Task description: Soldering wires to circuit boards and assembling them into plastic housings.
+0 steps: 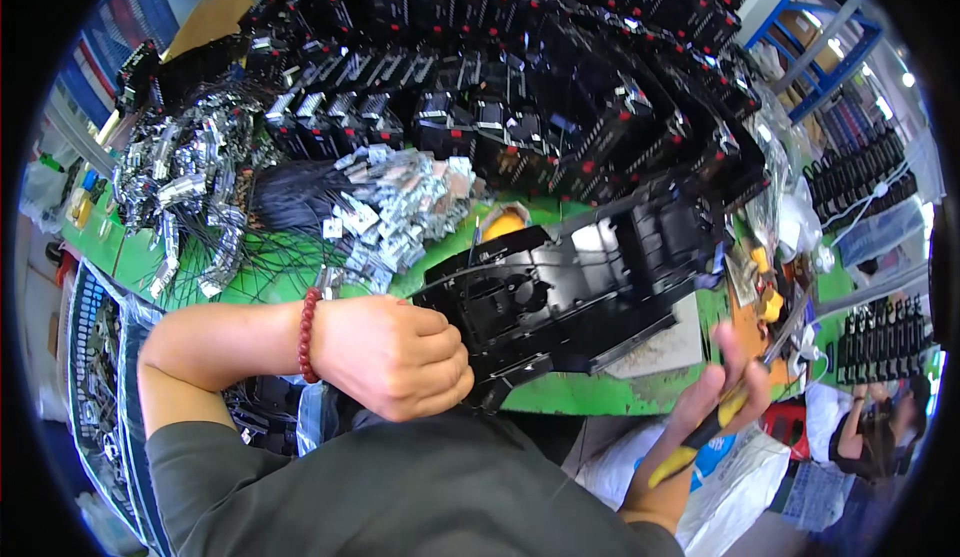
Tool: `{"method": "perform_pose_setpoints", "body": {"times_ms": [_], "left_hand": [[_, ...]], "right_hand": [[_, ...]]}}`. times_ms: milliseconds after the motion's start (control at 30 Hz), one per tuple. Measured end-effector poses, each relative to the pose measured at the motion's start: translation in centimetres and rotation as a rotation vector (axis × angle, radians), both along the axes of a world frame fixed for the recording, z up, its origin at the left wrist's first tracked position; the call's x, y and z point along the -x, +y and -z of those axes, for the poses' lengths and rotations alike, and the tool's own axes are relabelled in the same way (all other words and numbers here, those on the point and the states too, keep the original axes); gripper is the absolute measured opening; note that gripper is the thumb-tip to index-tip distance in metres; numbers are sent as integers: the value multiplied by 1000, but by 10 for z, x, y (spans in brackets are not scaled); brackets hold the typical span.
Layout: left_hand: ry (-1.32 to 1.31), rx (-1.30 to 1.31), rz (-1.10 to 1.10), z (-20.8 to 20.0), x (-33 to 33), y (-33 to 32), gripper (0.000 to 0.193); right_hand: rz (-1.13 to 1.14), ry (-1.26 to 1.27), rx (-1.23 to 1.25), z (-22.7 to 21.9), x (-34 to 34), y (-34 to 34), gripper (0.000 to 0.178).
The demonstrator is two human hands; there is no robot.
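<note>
Black plastic chassis sits clamped in your left hand; right hand fingers wrap the yellow-handled screwdriver. Next, likely bring its tip onto a screw.

On the desk, a plastic housing lies nearest the person, a heap of metal-tipped cable bundles to its left, and rows of stacked housings behind both.
</note>
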State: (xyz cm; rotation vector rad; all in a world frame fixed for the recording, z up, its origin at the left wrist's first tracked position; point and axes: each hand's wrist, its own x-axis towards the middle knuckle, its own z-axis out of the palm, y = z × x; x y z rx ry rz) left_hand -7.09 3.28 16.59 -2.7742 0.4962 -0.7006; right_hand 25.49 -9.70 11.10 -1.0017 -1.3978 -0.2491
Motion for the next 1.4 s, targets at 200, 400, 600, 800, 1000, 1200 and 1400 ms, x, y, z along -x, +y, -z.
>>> {"method": "perform_pose_setpoints", "body": {"times_ms": [200,400,600,800,1000,1200,1400], "left_hand": [[133,18,126,16,-5,-9,22],[273,206,99,31,-6,-11,15],[691,502,-391,28,-14,-6,80],[520,646,-772,45,-38,-25,60],[211,1231,-616,70,-30,-31,28],[471,1076,-614,66,-23,-36,46],[71,1144,-508,69,-25,-30,12]], "right_hand": [[-108,-671,481,-52,11,56,45],[-157,-807,554,-27,4,60,31],[-140,-742,592,-11,20,18,25],[-86,-626,604,12,42,10,33],[-111,-509,661,19,41,9,33],[-128,-524,645,22,36,18,31],[-127,-694,416,11,31,46,29]]}}
